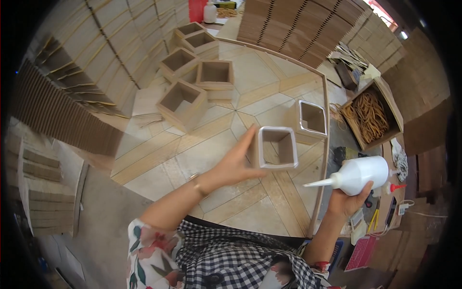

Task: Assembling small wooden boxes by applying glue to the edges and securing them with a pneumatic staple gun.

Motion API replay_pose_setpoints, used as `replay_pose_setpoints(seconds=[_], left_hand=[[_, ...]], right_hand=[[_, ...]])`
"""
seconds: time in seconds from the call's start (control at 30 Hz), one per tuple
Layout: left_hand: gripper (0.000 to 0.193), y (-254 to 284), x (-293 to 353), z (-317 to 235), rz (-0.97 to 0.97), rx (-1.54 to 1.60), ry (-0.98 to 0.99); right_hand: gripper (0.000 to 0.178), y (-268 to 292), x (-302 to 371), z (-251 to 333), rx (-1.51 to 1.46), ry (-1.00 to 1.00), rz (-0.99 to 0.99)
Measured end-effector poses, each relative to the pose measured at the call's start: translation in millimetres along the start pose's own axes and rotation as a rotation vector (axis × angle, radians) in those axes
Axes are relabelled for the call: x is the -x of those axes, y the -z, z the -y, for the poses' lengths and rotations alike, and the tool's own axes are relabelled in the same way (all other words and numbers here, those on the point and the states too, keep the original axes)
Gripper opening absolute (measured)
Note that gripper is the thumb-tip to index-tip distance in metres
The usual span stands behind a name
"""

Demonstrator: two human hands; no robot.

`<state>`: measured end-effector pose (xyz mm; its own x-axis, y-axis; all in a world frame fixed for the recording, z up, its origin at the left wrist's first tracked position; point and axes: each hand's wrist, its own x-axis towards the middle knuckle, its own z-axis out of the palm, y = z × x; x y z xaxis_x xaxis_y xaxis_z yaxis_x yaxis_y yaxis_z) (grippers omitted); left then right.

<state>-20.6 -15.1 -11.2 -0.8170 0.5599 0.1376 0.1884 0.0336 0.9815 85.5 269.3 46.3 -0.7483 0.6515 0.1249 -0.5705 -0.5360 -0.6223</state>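
In my right hand [349, 200] lies a white squeeze bottle [363, 173], tipped on its side, its long narrow nozzle [317, 183] pointing left over the table edge. My left hand [236, 161] is open, thumb and fingers spread around the left side of a square open-topped wooden box [260, 147]. Whether it touches the box is unclear. A line of white glue runs around that box's top rim. Just behind it, at the right table edge, stands a similar box [308, 137], also with a white-coated rim.
Several bare open boxes [215, 74] stand at the back left of the patterned table [231, 207]. Tall stacks of brown boards [298, 24] rise behind. To the right, a wooden bin holds rubber bands [368, 115]. Yellow-handled scissors [374, 219] lie below it.
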Motion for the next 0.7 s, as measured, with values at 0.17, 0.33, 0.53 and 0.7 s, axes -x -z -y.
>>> replay_pose_setpoints(seconds=[0.17,0.33,0.53,0.7], left_hand=[[0.118,22,-57,-21,0.206,-0.392,-0.058],[0.041,85,-83,-45,-0.455,-1.593,-0.304],[0.011,89,-64,-43,-0.207,-1.477,-0.233],[0.004,12,21,-82,0.312,-1.057,-0.375]], right_hand=[[0.057,0,-1,-3,-0.162,-0.047,-0.082],[0.056,4,2,1,-0.181,-0.069,-0.050],[0.057,-7,14,-4,-0.174,-0.065,-0.081],[0.062,-5,25,1,-0.144,-0.073,-0.101]])
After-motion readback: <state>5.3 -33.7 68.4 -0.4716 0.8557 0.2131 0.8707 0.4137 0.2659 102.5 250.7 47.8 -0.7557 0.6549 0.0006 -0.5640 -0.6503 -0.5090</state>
